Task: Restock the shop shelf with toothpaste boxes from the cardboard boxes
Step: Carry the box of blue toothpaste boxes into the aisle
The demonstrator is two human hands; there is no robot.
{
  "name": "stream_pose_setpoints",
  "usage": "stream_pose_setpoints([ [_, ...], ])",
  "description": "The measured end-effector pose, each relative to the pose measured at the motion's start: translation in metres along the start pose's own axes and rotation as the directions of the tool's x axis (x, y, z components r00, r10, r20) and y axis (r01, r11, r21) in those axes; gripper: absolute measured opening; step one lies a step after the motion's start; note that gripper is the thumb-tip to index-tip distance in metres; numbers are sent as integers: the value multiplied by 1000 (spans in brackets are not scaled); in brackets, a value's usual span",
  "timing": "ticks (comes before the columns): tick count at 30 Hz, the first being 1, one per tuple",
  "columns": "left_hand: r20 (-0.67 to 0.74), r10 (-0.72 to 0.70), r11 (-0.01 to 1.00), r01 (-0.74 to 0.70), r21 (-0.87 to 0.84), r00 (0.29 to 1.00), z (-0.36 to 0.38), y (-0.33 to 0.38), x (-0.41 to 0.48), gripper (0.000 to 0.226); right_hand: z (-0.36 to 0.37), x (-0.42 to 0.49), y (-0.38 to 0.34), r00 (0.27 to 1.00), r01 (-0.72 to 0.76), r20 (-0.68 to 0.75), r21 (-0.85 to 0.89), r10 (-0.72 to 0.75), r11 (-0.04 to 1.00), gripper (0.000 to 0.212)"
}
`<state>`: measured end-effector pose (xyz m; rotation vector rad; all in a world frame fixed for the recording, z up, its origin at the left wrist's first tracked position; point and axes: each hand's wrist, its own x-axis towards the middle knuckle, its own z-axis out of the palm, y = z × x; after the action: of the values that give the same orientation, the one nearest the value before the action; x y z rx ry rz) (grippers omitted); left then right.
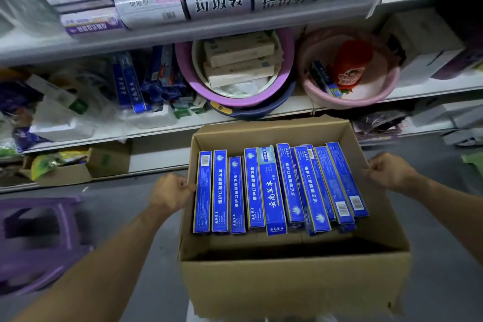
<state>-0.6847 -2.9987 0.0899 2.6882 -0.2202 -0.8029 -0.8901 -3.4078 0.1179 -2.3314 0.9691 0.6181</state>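
The left grip and right grip each close around a side wall of the open brown cardboard box. The long blue toothpaste boxes lie inside it, not yet unloaded. Only a few similar blue boxes stand on the white shop shelf, so most of the restocking seems left to do.

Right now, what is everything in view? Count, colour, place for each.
carton: one, brown, open, centre foreground
toothpaste boxes: about twelve, blue, side by side in carton
shelved boxes: several, blue, upright on middle shelf, left
purple basin: one, middle shelf, centre
pink basin: one, middle shelf, right
bag rolls: many, silver, top shelf
stool: one, purple, floor, left
left hand: grips carton's left wall
right hand: grips carton's right wall
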Motion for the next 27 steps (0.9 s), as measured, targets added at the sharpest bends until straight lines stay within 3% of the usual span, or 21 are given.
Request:
stream_pose_setpoints([
  [14, -235, -9, 999, -3, -52, 972, 31, 44, 55, 37, -14, 91, -5, 975, -15, -221, -124, -13, 992, 27],
  [27, -184, -104, 994, 108, 8, 977, 60, 54, 77, 38, -5, 130, 17, 992, -54, -121, -212, 29, 976, 17],
])
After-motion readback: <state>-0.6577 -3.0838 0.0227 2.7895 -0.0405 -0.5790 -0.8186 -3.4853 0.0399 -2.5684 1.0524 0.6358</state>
